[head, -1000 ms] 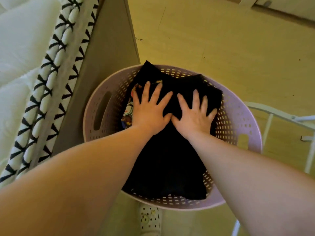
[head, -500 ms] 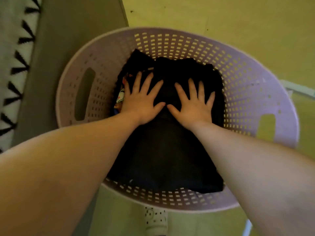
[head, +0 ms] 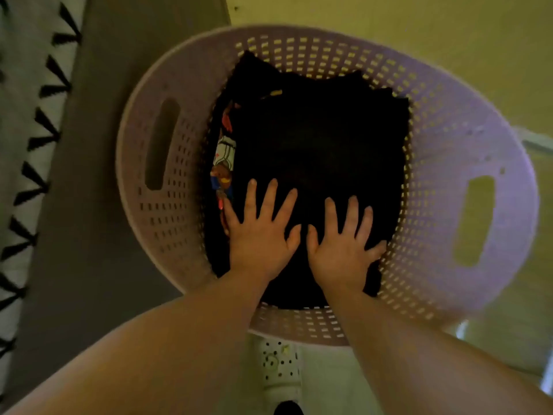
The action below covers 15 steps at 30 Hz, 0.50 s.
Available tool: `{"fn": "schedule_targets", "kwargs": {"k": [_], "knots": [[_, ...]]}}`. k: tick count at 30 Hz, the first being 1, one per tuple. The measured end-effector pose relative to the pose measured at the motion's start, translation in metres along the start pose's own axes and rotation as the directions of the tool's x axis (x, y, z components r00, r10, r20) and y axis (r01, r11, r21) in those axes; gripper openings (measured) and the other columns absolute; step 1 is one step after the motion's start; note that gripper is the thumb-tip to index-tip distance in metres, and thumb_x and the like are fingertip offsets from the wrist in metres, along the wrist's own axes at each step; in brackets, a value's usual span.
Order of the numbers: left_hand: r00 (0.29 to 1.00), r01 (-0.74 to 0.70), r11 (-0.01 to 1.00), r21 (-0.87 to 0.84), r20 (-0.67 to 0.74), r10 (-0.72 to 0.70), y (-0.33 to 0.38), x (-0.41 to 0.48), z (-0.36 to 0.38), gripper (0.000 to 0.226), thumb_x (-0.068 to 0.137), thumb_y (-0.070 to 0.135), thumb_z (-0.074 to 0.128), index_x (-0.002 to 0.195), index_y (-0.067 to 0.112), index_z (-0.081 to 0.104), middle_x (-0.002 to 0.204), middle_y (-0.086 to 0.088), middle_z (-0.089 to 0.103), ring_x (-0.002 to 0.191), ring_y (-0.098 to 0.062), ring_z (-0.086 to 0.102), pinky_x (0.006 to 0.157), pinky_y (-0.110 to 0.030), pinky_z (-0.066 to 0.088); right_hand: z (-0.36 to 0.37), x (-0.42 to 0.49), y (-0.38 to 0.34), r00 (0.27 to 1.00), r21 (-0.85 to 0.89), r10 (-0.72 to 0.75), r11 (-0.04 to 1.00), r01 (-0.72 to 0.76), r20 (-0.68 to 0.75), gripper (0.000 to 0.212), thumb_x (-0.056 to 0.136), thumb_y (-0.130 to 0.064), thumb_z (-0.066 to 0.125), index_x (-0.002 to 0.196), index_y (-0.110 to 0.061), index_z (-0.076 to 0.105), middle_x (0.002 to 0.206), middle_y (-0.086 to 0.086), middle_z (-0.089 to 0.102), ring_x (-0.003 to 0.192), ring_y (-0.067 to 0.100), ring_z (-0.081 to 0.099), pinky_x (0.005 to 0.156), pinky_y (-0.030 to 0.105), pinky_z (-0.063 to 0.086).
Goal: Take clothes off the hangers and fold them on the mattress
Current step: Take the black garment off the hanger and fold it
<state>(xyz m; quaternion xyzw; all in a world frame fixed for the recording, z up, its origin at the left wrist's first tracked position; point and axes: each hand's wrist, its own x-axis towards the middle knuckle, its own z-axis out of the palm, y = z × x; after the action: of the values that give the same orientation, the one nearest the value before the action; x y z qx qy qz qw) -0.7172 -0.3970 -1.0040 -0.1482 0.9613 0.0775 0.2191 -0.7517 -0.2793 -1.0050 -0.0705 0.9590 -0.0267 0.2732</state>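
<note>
Both hands slid back toward the near edge of the black folded garment (head: 314, 139).
Left hand (head: 260, 238) and right hand (head: 344, 250) press flat, fingers spread; soft, light cloth, best lifted from underneath.

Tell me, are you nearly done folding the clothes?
Done: a folded black garment lies in the lilac basket, over a colourful printed garment showing at its left edge. In hand: the left hand and right hand lie flat on the black garment, fingers spread, seemingly pressing it down. Left: unclear, since no hangers or unfolded clothes are in view.
</note>
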Motion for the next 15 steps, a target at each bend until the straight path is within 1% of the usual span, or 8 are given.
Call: {"fn": "schedule_targets", "kwargs": {"k": [2, 4, 6, 9, 10, 11, 13, 15], "knots": [[0.999, -0.008, 1.000, 0.011, -0.052, 0.008, 0.000, 0.009, 0.018, 0.063, 0.087, 0.052, 0.022, 0.145, 0.028, 0.032, 0.151, -0.009, 0.034, 0.139, -0.036, 0.024, 0.101, -0.070, 0.019, 0.017, 0.010, -0.002, 0.999, 0.008, 0.018, 1.000, -0.017, -0.035, 0.060, 0.096, -0.049, 0.030, 0.151, -0.031, 0.015, 0.159, 0.006, 0.000, 0.145, 0.031, -0.005, 0.103, 0.070, 0.008], [0.999, 0.003, 1.000, 0.031, -0.042, -0.002, 0.000, 0.018, 0.033, 0.062, 0.087, 0.051, 0.026, 0.143, 0.025, 0.031, 0.147, -0.011, 0.039, 0.135, -0.037, 0.026, 0.096, -0.072, 0.025, 0.034, 0.018, -0.003, 0.995, -0.002, 0.030, 1.000, -0.031, -0.100, 0.059, 0.092, -0.047, 0.032, 0.148, -0.026, 0.028, 0.157, 0.012, 0.015, 0.141, 0.033, 0.003, 0.098, 0.074, 0.012], [0.999, 0.007, 1.000, 0.026, -0.039, -0.006, -0.001, 0.023, 0.040, 0.061, 0.087, 0.051, 0.025, 0.142, 0.024, 0.026, 0.145, -0.012, 0.041, 0.132, -0.037, 0.027, 0.093, -0.072, 0.029, 0.042, 0.022, -0.005, 0.989, 0.006, 0.031, 1.000, -0.030, -0.142, 0.060, 0.085, -0.046, 0.031, 0.140, -0.022, 0.038, 0.150, 0.016, 0.032, 0.134, 0.033, 0.016, 0.090, 0.077, 0.023], [0.999, 0.016, 0.999, 0.045, 0.028, -0.017, 0.001, 0.026, 0.044, 0.061, 0.087, 0.051, 0.025, 0.142, 0.024, 0.026, 0.145, -0.014, 0.041, 0.132, -0.037, 0.025, 0.093, -0.071, 0.031, 0.041, 0.027, -0.006, 0.992, 0.000, 0.034, 0.999, -0.034, -0.125, 0.058, 0.081, -0.045, 0.034, 0.134, -0.022, 0.037, 0.143, 0.018, 0.040, 0.129, 0.034, 0.026, 0.082, 0.077, 0.030], [0.999, 0.014, 0.998, 0.059, 0.049, -0.017, 0.001, 0.026, 0.041, 0.062, 0.089, 0.051, 0.022, 0.144, 0.025, 0.024, 0.149, -0.013, 0.035, 0.134, -0.037, 0.021, 0.096, -0.070, 0.028, 0.037, 0.026, -0.006, 0.995, -0.005, 0.030, 1.000, -0.031, -0.097, 0.060, 0.082, -0.046, 0.033, 0.137, -0.023, 0.034, 0.146, 0.018, 0.036, 0.132, 0.034, 0.023, 0.085, 0.077, 0.029], [0.996, 0.001, 0.997, 0.073, 0.087, -0.007, 0.001, 0.027, 0.034, 0.062, 0.091, 0.052, 0.018, 0.148, 0.027, 0.014, 0.154, -0.012, 0.022, 0.139, -0.036, 0.013, 0.100, -0.069, 0.023, 0.030, 0.025, -0.006, 0.999, -0.018, 0.029, 0.999, -0.030, -0.042, 0.062, 0.085, -0.048, 0.031, 0.143, -0.024, 0.027, 0.153, 0.017, 0.025, 0.138, 0.034, 0.014, 0.091, 0.076, 0.024], [0.984, -0.025, 0.996, 0.091, 0.177, 0.009, -0.001, 0.025, 0.023, 0.064, 0.094, 0.056, 0.012, 0.148, 0.031, -0.011, 0.158, -0.006, -0.010, 0.143, -0.033, -0.009, 0.107, -0.066, 0.007, 0.019, 0.020, 0.000, 0.993, -0.035, 0.004, 0.999, 0.000, 0.121, 0.065, 0.094, -0.049, 0.028, 0.151, -0.030, 0.004, 0.159, 0.008, -0.010, 0.144, 0.032, -0.010, 0.103, 0.070, 0.011], [0.961, -0.026, 0.998, 0.057, 0.275, 0.009, -0.002, 0.021, 0.004, 0.066, 0.095, 0.058, 0.014, 0.146, 0.033, -0.018, 0.156, -0.001, -0.020, 0.143, -0.031, -0.016, 0.110, -0.063, 0.001, -0.002, 0.015, 0.003, 0.974, -0.015, -0.018, 1.000, 0.021, 0.228, 0.069, 0.095, -0.051, 0.032, 0.150, -0.033, -0.006, 0.156, 0.002, -0.022, 0.143, 0.029, -0.019, 0.108, 0.066, 0.008]]}}
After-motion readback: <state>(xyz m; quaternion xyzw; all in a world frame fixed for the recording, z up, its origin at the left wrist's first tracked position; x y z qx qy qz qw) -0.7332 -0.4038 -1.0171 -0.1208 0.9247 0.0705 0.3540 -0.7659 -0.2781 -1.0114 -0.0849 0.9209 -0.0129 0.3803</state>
